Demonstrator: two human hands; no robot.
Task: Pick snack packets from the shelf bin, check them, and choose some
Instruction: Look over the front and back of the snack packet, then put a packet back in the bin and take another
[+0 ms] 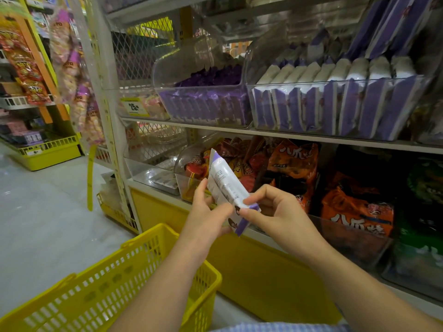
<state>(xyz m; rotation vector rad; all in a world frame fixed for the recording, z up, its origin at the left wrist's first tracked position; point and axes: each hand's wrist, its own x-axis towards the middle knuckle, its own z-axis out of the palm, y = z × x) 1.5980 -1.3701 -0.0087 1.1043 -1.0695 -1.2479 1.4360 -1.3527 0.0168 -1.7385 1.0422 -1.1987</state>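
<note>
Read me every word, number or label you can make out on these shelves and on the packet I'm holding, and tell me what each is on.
"25", then blurred marks: yellow price tag at the upper shelf.
"八爪", third character unclear: orange packets in the lower bin.
Print on the white-and-purple packet, pinched by the left hand and right hand: too small to read.
Red hanging packets: lettering blurred.

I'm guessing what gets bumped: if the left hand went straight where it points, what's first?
Probably the clear bin of red snacks behind the packet that the left hand holds, though depth is unclear.
</note>
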